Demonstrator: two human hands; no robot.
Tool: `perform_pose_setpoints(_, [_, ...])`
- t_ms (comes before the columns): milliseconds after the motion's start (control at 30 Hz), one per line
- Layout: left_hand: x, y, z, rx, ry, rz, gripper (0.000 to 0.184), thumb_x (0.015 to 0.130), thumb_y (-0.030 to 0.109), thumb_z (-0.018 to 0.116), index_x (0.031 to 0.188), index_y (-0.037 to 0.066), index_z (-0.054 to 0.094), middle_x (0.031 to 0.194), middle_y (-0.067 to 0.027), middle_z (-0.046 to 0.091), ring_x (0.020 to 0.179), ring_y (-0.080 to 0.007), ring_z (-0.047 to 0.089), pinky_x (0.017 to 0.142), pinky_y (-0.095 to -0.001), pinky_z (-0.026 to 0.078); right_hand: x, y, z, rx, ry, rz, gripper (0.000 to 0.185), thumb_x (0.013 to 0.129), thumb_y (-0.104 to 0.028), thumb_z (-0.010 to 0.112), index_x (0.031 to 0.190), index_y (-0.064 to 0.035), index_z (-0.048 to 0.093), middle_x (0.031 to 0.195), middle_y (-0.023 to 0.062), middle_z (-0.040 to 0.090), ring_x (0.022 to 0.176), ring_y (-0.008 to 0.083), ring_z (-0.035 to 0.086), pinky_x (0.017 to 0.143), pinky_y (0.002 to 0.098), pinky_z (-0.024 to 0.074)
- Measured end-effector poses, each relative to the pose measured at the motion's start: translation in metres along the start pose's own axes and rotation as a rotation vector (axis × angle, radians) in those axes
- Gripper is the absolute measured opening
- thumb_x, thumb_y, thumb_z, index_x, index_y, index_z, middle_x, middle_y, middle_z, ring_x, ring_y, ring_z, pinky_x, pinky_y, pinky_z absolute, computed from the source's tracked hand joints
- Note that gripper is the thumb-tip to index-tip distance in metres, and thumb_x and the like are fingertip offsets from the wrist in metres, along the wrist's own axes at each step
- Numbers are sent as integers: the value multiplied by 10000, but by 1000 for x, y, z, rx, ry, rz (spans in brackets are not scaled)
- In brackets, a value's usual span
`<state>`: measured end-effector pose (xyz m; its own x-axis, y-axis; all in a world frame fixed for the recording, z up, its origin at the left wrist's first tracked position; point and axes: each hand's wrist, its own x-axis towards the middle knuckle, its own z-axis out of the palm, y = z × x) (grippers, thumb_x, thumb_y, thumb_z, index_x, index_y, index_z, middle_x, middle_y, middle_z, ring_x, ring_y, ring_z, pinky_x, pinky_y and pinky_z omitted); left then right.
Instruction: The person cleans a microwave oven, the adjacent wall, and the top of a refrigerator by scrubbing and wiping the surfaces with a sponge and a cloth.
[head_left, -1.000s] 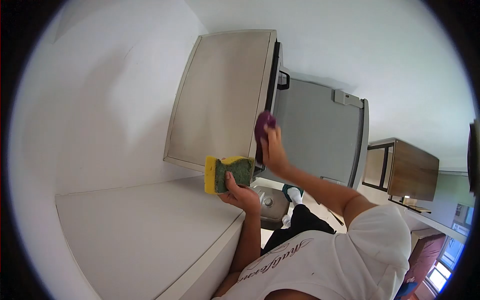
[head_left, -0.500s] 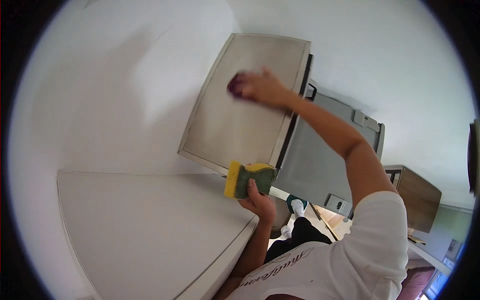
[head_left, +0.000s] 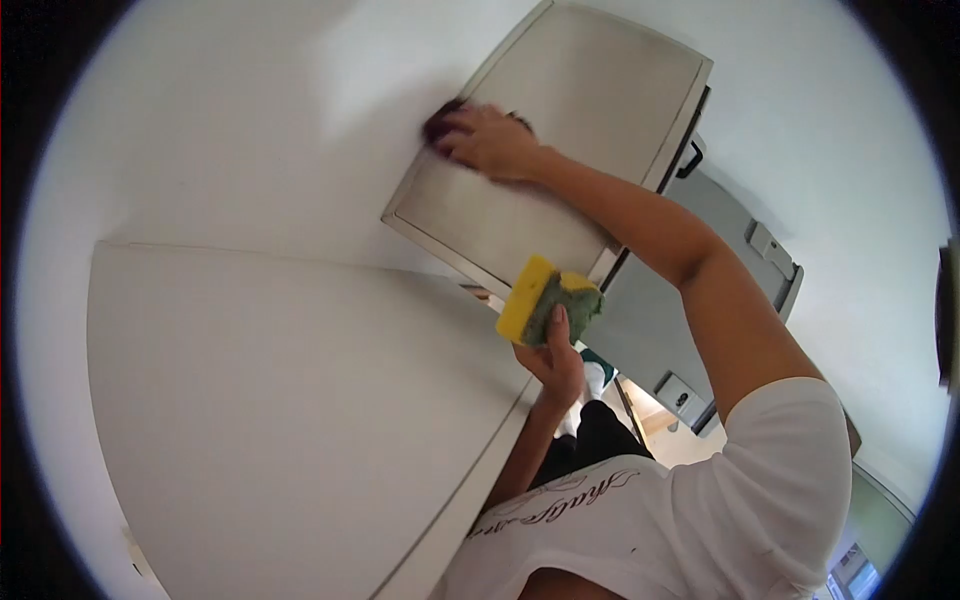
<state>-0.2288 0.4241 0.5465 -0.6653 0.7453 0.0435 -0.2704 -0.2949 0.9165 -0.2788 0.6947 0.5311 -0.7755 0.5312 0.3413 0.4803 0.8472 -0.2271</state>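
Note:
My right hand (head_left: 492,145) is pressed over a dark purple pad (head_left: 440,122) at the left edge of a beige rectangular panel (head_left: 590,90). The fingers are blurred, and part of the pad is hidden under them. Lower down, my left hand (head_left: 558,368) holds a yellow sponge (head_left: 522,300) together with a yellow and green scrubbing sponge (head_left: 578,310), its thumb across the green side. These sponges are held up in front of the panel's near corner.
A large white surface (head_left: 290,400) fills the lower left, beside a white wall (head_left: 250,150). Right of the panel are a black handle (head_left: 692,160) and a grey appliance door (head_left: 660,300). My feet show below, near the door's lower edge.
My right hand has moved left with the purple pad, from the panel's right edge across to its left edge. The panel and sponges now appear further right as the view has shifted.

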Motion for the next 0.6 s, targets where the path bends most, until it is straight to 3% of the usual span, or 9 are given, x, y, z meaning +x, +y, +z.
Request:
perform_pose_setpoints(100, [-3, 5, 1, -64, -25, 6, 320, 881, 35, 572, 1161, -85, 473, 1105, -157, 581, 964, -190, 599, 820, -280, 508, -36, -60, -18, 209, -145, -291, 310, 944, -301, 446, 1234, -232, 529, 1419, 69, 382, 1366, 292, 269, 1125, 503, 181])
perform_pose_setpoints(167, [-3, 12, -1, -88, -26, 89, 329, 886, 45, 549, 1174, -84, 460, 1127, -167, 571, 968, -204, 600, 816, -291, 518, -73, -79, -12, 175, -100, -397, 320, 923, -327, 471, 1230, -255, 527, 1419, 48, 384, 1376, 269, 259, 1134, 505, 170])
perform_pose_setpoints(200, [-3, 15, 0, -90, -54, 61, 329, 886, 45, 549, 1174, -84, 460, 1127, -167, 571, 968, -204, 600, 816, -291, 518, -90, -74, -1, -13, -115, -464, 329, 909, -340, 484, 1229, -274, 523, 1418, 19, 388, 1374, 221, 272, 1122, 542, 171])
perform_pose_setpoints(300, [1, 26, 6, -123, -2, 8, 336, 893, 58, 517, 1186, -89, 443, 1150, -180, 558, 997, -219, 591, 820, -303, 528, -158, -56, -67, 95, -194, -285, 335, 912, -337, 478, 1241, -286, 514, 1410, -7, 395, 1358, 188, 304, 1101, 587, 176])
perform_pose_setpoints(367, [1, 26, 11, -50, -20, 139, 348, 897, 57, 488, 1195, -108, 419, 1172, -192, 547, 1036, -224, 578, 840, -314, 527, -169, -8, -75, -144, -140, -66, 328, 934, -334, 452, 1253, -291, 513, 1397, -9, 406, 1334, 183, 342, 1072, 623, 193])
perform_pose_setpoints(500, [2, 25, 16, -64, 28, 123, 335, 907, 62, 476, 1181, -116, 403, 1161, -199, 545, 1030, -215, 578, 843, -303, 522, -180, 85, -84, -255, 131, 467, 338, 979, -353, 375, 1298, -306, 479, 1401, 22, 418, 1329, 216, 346, 1093, 524, 229])
perform_pose_setpoints(567, [3, 22, 10, -30, -2, 106, 320, 909, 62, 474, 1175, -102, 407, 1151, -197, 541, 1001, -211, 582, 816, -300, 527, -184, 67, -80, -283, 196, 439, 313, 972, -318, 415, 1265, -291, 520, 1379, 32, 439, 1305, 223, 378, 1084, 477, 267])
perform_pose_setpoints(600, [1, 21, 11, -34, -14, 102, 323, 906, 68, 483, 1173, -98, 410, 1145, -194, 540, 983, -208, 582, 811, -298, 523, -189, 51, -76, -279, 179, 277, 295, 953, -279, 453, 1232, -276, 547, 1355, 31, 461, 1291, 227, 393, 1077, 469, 280])
